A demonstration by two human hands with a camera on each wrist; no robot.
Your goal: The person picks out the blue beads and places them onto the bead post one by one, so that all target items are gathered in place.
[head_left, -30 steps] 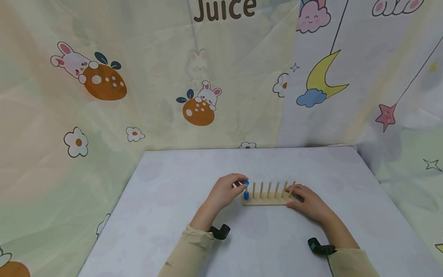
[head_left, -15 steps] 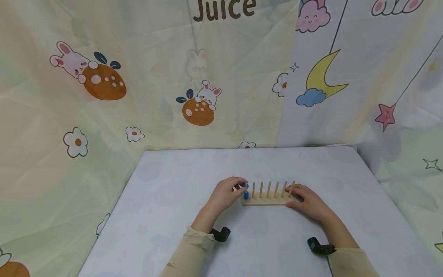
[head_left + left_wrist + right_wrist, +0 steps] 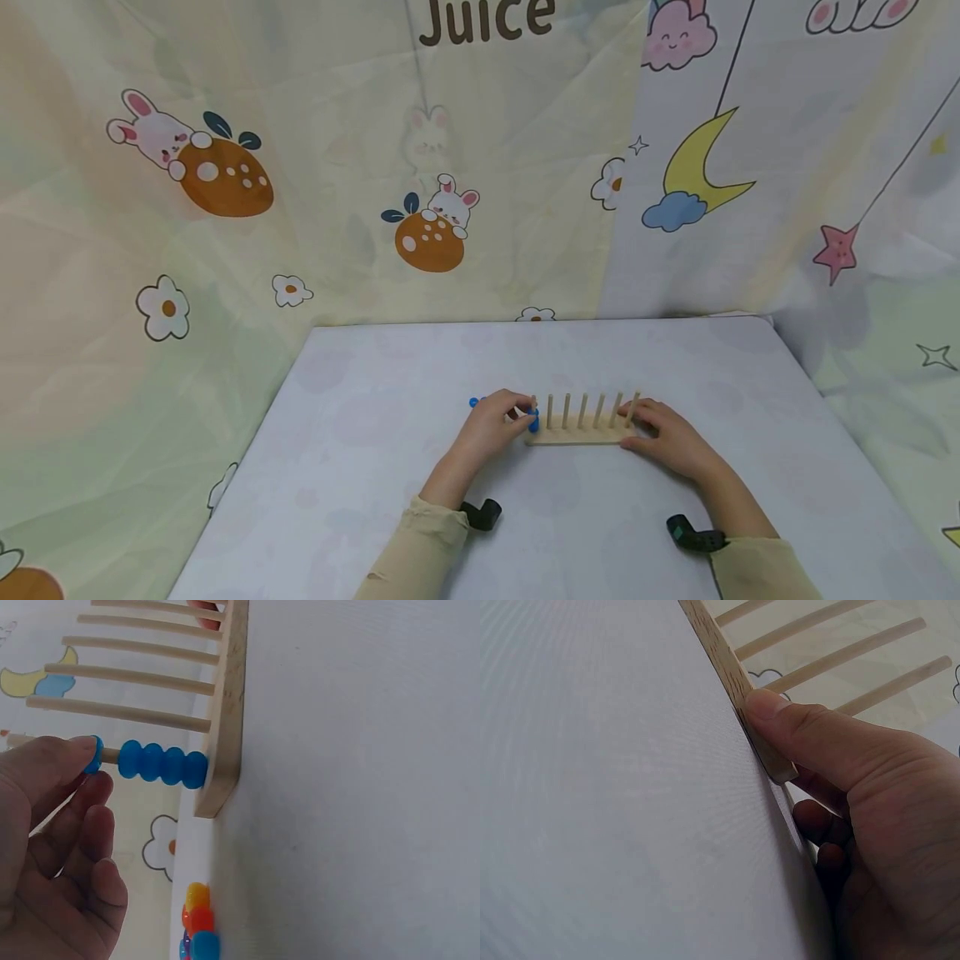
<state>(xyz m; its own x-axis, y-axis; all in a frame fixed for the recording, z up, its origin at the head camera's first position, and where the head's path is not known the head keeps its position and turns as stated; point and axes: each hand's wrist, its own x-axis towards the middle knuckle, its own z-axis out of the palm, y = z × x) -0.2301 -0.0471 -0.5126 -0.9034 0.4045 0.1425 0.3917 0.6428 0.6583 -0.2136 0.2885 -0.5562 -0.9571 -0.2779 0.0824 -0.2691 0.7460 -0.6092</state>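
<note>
A wooden peg board (image 3: pixel 577 437) with a row of upright pegs stands on the table. My left hand (image 3: pixel 489 427) is at its left end, pinching a blue bead (image 3: pixel 95 755) between thumb and index finger. That bead is threaded on the leftmost peg, above a stack of several blue beads (image 3: pixel 163 763) resting against the base. A small gap with bare peg shows between bead and stack in the left wrist view. My right hand (image 3: pixel 670 435) grips the board's right end, thumb (image 3: pixel 769 705) on the near edge; its other fingers are partly hidden behind.
Loose coloured beads (image 3: pixel 199 921), yellow, orange and blue, lie on the table left of the board. In the head view my left hand mostly hides them, with a blue bead (image 3: pixel 473 402) showing. The white table (image 3: pixel 577 525) meets a printed cloth backdrop (image 3: pixel 525 167) at the back.
My left hand has moved down along the leftmost peg, carrying the blue bead from its top toward the stack. Loose blue beads have come into sight behind it. My right hand stays put.
</note>
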